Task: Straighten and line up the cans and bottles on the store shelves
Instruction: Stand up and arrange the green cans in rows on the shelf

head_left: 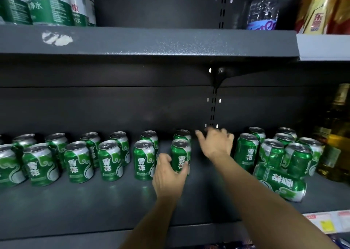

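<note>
Two shelves [144,44] fill the view, dark grey metal, and the lower one carries the work. Largest first: up at eleven o'clock sit shrink-wrapped packs of water bottles [47,4], pushed to the left end of the upper shelf; at one o'clock a clear bottle [263,8] beside gold-wrapped cartons [320,8]. Over at three o'clock, a big jug of yellow oil [337,138] stands at the shelf's right end, liquid showing through the plastic.

Now the beer cans, all green and silver, all sealed, tabs flat. From nine o'clock toward centre the left rows [75,157] stand upright, labels forward, spaced in neat pairs front to back; that looks like the finished pattern. At three o'clock the right cluster [272,152] is bunched tight and uneven, and one fallen can [282,184] lies on its side in front of it, touching the standing ones behind. That's the obvious job left, I'd say.

And the hands! The left hand [170,174] curls round the lower part of the front centre can [180,156], thumb one side, fingers the other, probably squaring it with its neighbours. The right hand [217,144] reaches deeper, fingers spread and blurred, holding nothing, near the rear can [182,134] and just beside the right cluster.
</note>
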Demonstrator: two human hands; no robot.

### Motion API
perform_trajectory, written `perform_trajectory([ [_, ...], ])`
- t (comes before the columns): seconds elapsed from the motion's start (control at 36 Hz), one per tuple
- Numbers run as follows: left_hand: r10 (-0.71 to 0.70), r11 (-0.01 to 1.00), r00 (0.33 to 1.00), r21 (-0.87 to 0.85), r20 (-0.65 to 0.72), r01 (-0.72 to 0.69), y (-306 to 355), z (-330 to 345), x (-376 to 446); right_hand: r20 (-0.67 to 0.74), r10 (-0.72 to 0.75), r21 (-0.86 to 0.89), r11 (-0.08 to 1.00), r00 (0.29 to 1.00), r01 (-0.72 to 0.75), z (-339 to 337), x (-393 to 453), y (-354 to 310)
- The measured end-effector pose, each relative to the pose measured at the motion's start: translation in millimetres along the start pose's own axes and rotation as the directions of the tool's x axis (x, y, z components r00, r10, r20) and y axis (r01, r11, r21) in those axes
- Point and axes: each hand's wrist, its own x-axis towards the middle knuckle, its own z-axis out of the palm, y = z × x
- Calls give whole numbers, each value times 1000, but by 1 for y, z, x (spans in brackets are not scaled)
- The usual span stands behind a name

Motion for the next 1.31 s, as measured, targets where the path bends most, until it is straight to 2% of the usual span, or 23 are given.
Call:
perform_trajectory([
  [0.08, 158, 987, 987, 15, 23, -159, 13, 4, -10, 0, 91, -125, 988, 996, -90, -4, 10, 26],
  [0.17, 281, 959, 957, 4, 76, -282, 23, 13, -9, 105, 87, -223, 973, 991, -62, -6, 19, 44],
  [0.31, 435, 901, 891, -75, 130, -428, 37, 37, -9, 258, 87, -320, 947, 962, 0, -8, 32, 57],
  [0.42, 456, 890, 874, -91, 166, -447, 46, 53, -11, 294, 67, -323, 946, 953, 33, -5, 37, 61],
  [0.5, 390, 921, 896, -79, 213, -382, 49, 64, -11, 250, 15, -322, 944, 968, 69, -2, 40, 64],
  [0.61, 173, 984, 931, -92, 321, -152, 51, 82, -3, 205, -35, -265, 960, 978, 90, 3, 47, 67],
  [0.75, 33, 989, 908, -148, 417, 32, 61, 100, 13, 149, -101, -149, 981, 984, 123, 14, 52, 63],
  [0.86, -33, 981, 910, -162, 413, 109, 64, 114, 18, 130, -108, -88, 989, 986, 120, 21, 52, 60],
  [0.94, -40, 982, 916, -152, 399, 109, 59, 119, 16, 141, -97, -82, 991, 985, 109, 24, 51, 61],
  [1.03, 22, 996, 959, -92, 284, 5, 57, 114, 6, 154, -108, -120, 985, 982, 127, 20, 53, 66],
  [1.08, 114, 994, 991, -3, 75, -114, 63, 103, -1, 122, -135, -144, 978, 983, 152, 15, 53, 67],
  [1.11, 194, 980, 980, 40, -45, -192, 67, 97, -4, 91, -140, -140, 978, 986, 152, 13, 52, 66],
  [1.19, 409, 912, 861, 163, -303, -376, 73, 81, -4, 6, -130, -121, 984, 992, 130, 7, 48, 65],
  [1.25, 408, 913, 824, 178, -393, -367, 73, 66, 0, -15, -111, -118, 987, 994, 109, 3, 44, 66],
  [1.31, 334, 942, 836, 170, -435, -289, 68, 52, 5, -28, -88, -108, 991, 996, 84, -1, 41, 70],
])
